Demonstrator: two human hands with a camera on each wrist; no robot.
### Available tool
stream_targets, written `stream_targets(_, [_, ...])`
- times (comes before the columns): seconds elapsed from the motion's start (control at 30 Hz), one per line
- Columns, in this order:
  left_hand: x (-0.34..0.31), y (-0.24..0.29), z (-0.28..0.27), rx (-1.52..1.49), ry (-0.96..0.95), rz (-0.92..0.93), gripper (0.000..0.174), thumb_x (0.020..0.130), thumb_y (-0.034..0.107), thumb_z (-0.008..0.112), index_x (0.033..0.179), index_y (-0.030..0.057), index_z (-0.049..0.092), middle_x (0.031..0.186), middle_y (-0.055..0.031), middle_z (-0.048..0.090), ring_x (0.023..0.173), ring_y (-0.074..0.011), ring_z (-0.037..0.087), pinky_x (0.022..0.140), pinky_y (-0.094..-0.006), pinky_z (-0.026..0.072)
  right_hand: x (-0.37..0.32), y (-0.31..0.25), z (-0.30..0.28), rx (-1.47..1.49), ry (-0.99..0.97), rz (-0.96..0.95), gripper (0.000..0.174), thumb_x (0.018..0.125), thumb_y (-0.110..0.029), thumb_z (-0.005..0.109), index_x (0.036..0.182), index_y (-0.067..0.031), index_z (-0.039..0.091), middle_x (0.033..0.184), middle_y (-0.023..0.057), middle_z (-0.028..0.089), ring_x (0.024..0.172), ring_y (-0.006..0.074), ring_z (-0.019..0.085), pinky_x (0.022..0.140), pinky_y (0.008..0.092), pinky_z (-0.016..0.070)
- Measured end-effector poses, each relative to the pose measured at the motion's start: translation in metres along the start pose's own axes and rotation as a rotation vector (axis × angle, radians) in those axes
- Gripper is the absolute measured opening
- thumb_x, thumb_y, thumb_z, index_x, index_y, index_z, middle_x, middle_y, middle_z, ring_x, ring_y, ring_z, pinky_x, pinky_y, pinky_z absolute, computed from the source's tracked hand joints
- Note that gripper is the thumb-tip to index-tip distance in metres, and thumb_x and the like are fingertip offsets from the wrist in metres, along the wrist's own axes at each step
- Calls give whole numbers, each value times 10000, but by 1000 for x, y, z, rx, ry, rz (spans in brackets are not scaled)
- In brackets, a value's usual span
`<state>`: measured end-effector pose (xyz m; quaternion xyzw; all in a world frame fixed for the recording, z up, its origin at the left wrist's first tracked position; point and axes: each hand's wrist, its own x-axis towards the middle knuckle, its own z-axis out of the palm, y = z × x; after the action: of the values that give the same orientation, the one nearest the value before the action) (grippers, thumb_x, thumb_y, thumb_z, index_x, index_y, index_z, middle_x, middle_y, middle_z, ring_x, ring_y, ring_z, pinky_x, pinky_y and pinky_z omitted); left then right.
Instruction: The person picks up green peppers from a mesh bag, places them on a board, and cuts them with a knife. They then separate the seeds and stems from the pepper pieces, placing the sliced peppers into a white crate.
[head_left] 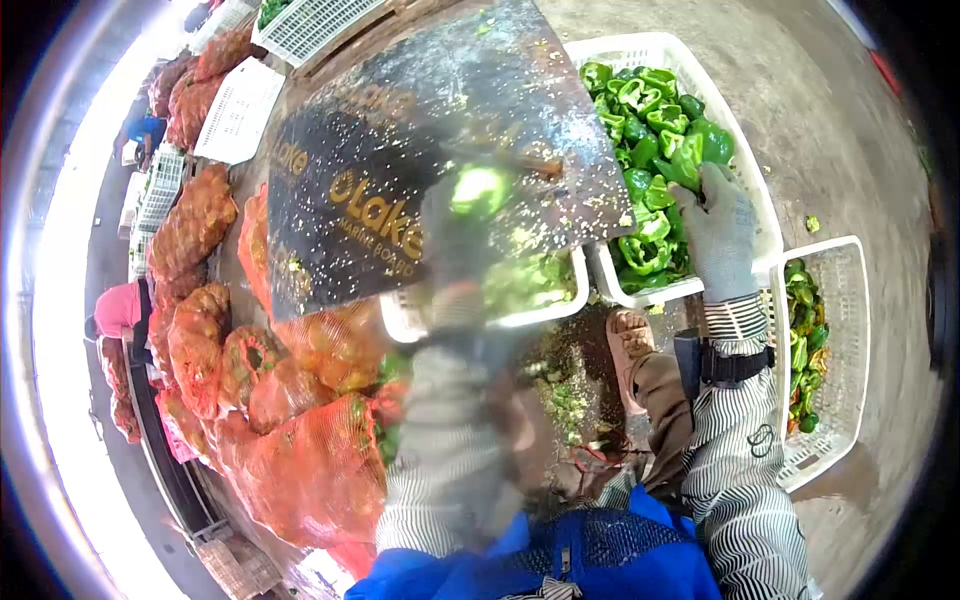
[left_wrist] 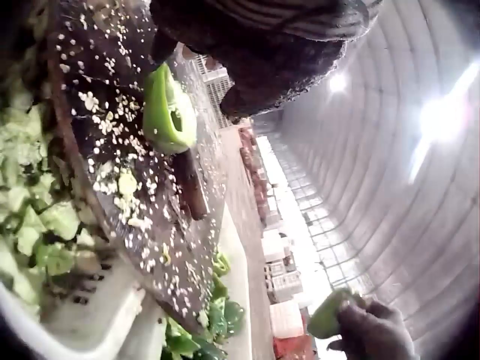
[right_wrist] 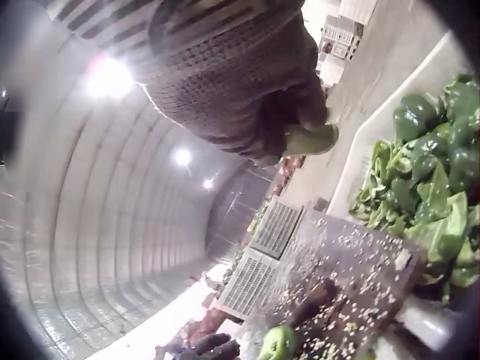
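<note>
My gloved left hand point(head_left: 455, 225), blurred in the head view, is over the dark board with its fingers spread. Just beyond its fingertips is a cut green bell pepper point(left_wrist: 169, 112), hollow side showing, beside a brown handle point(left_wrist: 192, 184) on the board. At the right-hand crate my gloved right hand point(head_left: 725, 225) pinches a piece of green bell pepper point(right_wrist: 311, 140) between thumb and curled fingers. In the head view that hand overlaps the heap of halved green peppers point(head_left: 650, 130).
The board point(head_left: 350, 130), strewn with pale seeds, slopes over a white crate point(head_left: 540, 318) of green scraps. Another white crate point(head_left: 850, 370) with peppers stands at right. Orange mesh sacks point(head_left: 310, 465) crowd the left. A sandalled foot point(head_left: 630, 345) is below.
</note>
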<state>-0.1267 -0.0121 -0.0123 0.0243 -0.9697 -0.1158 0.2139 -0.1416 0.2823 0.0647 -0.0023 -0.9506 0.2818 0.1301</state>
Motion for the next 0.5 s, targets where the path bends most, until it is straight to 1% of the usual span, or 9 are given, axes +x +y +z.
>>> stream_targets(0.03, [15, -3, 18, -259, -11, -322, 587, 806, 250, 773, 1295, 46, 522, 1204, -179, 594, 1060, -333, 603, 929, -405, 499, 3, 13, 0, -117, -84, 28, 201, 836, -171, 689, 954, -44, 589, 966, 134, 614, 876, 283, 637, 772, 438, 494])
stream_targets(0.07, [20, -18, 39, -175, 5, -302, 688, 770, 291, 789, 1341, 54, 486, 1218, -179, 606, 1109, -334, 596, 960, -408, 485, 2, 23, 7, -119, -81, 31, 201, 836, -171, 689, 954, -44, 589, 966, 134, 614, 876, 283, 637, 772, 438, 494])
stream_targets(0.13, [33, -30, 62, -203, -278, -561, 742, 734, 290, 797, 1357, 54, 471, 1234, -194, 607, 1148, -351, 585, 986, -405, 472, -4, 39, 20, -431, 121, -199, 280, 845, -158, 670, 1097, -84, 573, 1109, 145, 607, 998, 296, 620, 845, 441, 513])
stream_targets(0.2, [29, -40, 74, -181, -221, -453, 667, 728, 194, 748, 1327, 59, 486, 1242, -194, 598, 1153, -351, 581, 996, -400, 467, -8, 28, 21, -255, -124, -161, 402, 853, -192, 662, 1211, -69, 526, 1168, 168, 585, 1107, 317, 574, 910, 436, 504])
stream_targets(0.27, [16, -26, 60, -247, -150, -311, 635, 715, 126, 712, 1309, 62, 497, 1240, -182, 591, 1148, -346, 573, 999, -401, 464, -16, -3, 21, -69, -235, -184, 427, 876, -195, 642, 1252, -51, 499, 1134, 183, 585, 1020, 328, 605, 872, 441, 513])
stream_targets(0.3, [8, -3, 36, -172, -47, -172, 584, 734, 87, 676, 1293, 66, 511, 1231, -164, 588, 1133, -337, 569, 993, -405, 463, -18, -17, 23, 14, -377, -142, 516, 885, -209, 629, 1348, -65, 452, 1110, 180, 588, 1021, 316, 613, 869, 430, 517])
stream_targets(0.33, [1, 14, 15, -167, -53, -165, 584, 734, 87, 676, 1293, 66, 511, 1231, -164, 588, 1133, -337, 569, 993, -405, 463, -17, -45, 4, 263, -577, -1, 621, 886, -219, 608, 1438, -61, 371, 1217, 206, 576, 1067, 306, 603, 925, 418, 498])
stream_targets(0.4, [-13, 40, -27, -307, 122, 138, 497, 786, 97, 651, 1268, 67, 534, 1223, -151, 593, 1115, -325, 578, 971, -409, 476, -33, -47, 34, 493, -555, -172, 714, 851, -158, 612, 1479, -16, 305, 1419, 254, 461, 1182, 311, 573, 1033, 382, 443])
stream_targets(0.5, [-32, 62, -72, -268, 72, 190, 483, 809, 157, 706, 1262, 60, 567, 1186, -157, 625, 1069, -337, 608, 924, -407, 501, -54, -62, 53, 743, -592, -154, 690, 817, -125, 619, 1445, -3, 359, 1363, 250, 512, 1210, 320, 557, 1044, 371, 431])
